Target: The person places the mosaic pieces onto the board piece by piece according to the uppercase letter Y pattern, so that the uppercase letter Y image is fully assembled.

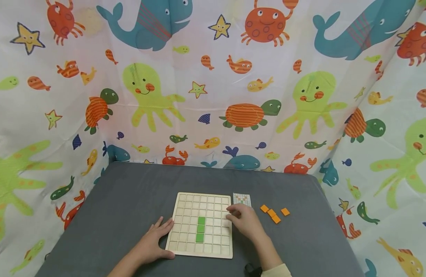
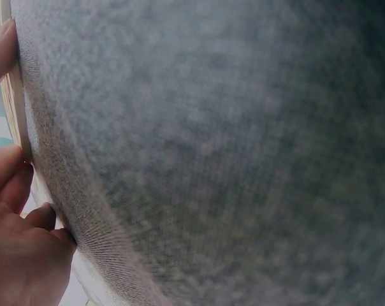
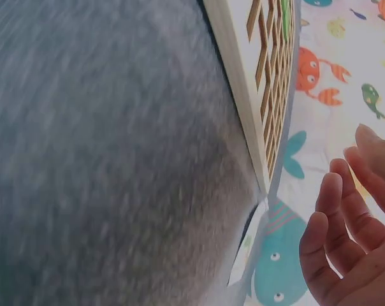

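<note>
A square wooden grid board [image 1: 185, 207] lies on the grey table, with three green square tiles [image 1: 200, 228] in one column of its cells. My left hand [image 1: 152, 240] rests against the board's left edge, fingers and thumb spread; the left wrist view shows its fingertips at the board's side. Over the right edge hovers my right hand [image 1: 245, 220], its fingers loosely bent and the thumb apart from the index finger. No tile shows clearly between them. Several orange square tiles [image 1: 275, 219] lie to the right of that hand.
A small card [image 1: 242, 198] with a coloured grid pattern lies beside the board's upper right corner, partly behind the right hand. Grey cloth [image 1: 129, 204] covers the table. A sea-animal curtain [image 1: 213, 115] encloses the back and sides. A dark object [image 1: 252, 270] sits by the right wrist.
</note>
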The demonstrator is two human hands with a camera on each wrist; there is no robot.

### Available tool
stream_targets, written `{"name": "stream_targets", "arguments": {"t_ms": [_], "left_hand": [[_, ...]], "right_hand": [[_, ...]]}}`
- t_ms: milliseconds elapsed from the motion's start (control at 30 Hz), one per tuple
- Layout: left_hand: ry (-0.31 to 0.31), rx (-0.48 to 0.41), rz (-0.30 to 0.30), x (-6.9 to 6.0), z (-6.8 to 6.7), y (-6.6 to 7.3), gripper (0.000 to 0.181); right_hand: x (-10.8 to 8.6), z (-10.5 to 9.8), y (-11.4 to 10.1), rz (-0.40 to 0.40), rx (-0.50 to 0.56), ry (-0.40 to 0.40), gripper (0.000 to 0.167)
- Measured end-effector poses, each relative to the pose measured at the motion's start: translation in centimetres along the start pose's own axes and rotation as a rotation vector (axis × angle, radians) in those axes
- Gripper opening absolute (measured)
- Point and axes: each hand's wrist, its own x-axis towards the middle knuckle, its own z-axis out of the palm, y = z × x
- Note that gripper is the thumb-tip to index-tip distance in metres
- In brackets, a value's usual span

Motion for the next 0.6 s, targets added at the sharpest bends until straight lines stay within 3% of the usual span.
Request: {"name": "stream_targets", "arguments": {"t_ms": [600], "left_hand": [[0.005,-0.014,-0.01,-0.2,0.0,0.2,0.116]], "right_hand": [[-1.4,-3.3,2.1,0.168,-0.02,0.139,0.025]]}}
